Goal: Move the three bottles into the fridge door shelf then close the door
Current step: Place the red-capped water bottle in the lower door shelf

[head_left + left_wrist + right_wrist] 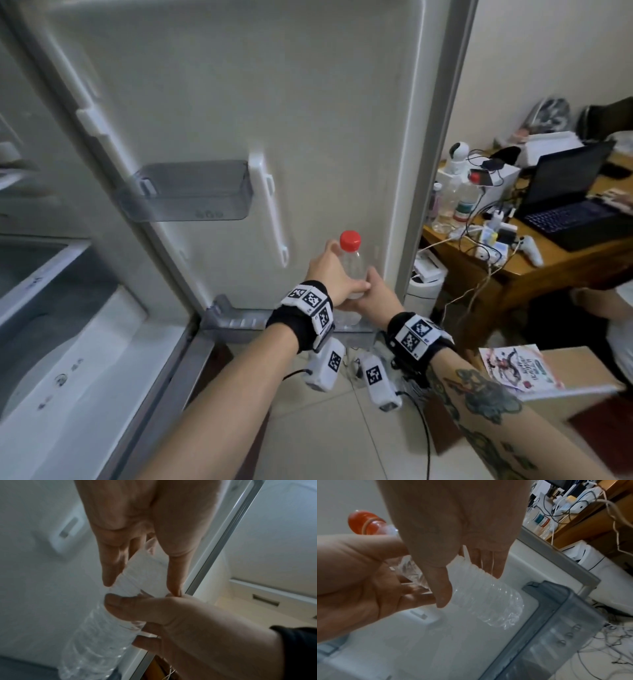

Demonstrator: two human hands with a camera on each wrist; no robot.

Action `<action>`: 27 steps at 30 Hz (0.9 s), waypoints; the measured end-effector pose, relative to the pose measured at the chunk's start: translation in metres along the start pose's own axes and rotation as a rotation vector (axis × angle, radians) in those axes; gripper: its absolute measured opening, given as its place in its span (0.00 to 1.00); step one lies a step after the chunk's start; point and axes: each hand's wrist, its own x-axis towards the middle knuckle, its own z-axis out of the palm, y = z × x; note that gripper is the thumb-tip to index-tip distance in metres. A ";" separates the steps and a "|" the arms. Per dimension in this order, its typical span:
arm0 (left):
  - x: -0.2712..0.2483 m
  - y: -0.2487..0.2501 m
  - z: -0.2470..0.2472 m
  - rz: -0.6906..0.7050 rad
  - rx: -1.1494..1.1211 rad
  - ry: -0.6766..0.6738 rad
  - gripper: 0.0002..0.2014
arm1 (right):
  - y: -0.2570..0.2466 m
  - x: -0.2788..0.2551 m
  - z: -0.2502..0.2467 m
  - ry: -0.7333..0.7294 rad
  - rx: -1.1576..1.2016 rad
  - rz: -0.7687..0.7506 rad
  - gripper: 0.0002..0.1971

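A clear plastic bottle (352, 265) with a red cap (350, 240) is upright in front of the open fridge door's inner face (274, 102). My left hand (330, 270) grips its upper body, fingers and thumb on either side (142, 584). Just below, my right hand (371, 293) curls round the middle of the bottle (488, 601). The bottle's base hangs over the right end of the grey lower door shelf (236, 323), apart from it in the right wrist view (556, 615). Two more clear bottles (460, 202) stand on the wooden desk at right.
A small grey upper door shelf (191, 195) sits higher on the door. The fridge interior with drawers (51, 308) is at left. The desk (548, 270) holds a laptop (568, 202), cables and gadgets. A white bin (423, 291) and a cardboard box (548, 370) stand on the tiled floor.
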 end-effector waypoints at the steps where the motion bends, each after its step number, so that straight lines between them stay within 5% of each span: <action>1: 0.002 -0.003 0.006 -0.012 -0.008 -0.010 0.33 | 0.006 0.000 -0.001 0.007 -0.018 0.001 0.24; 22: 0.029 -0.040 0.075 -0.172 -0.046 -0.053 0.27 | 0.057 0.010 -0.003 0.098 -0.157 -0.002 0.27; 27: 0.029 -0.049 0.080 -0.132 -0.058 -0.081 0.33 | 0.065 0.006 0.000 0.149 -0.196 0.056 0.24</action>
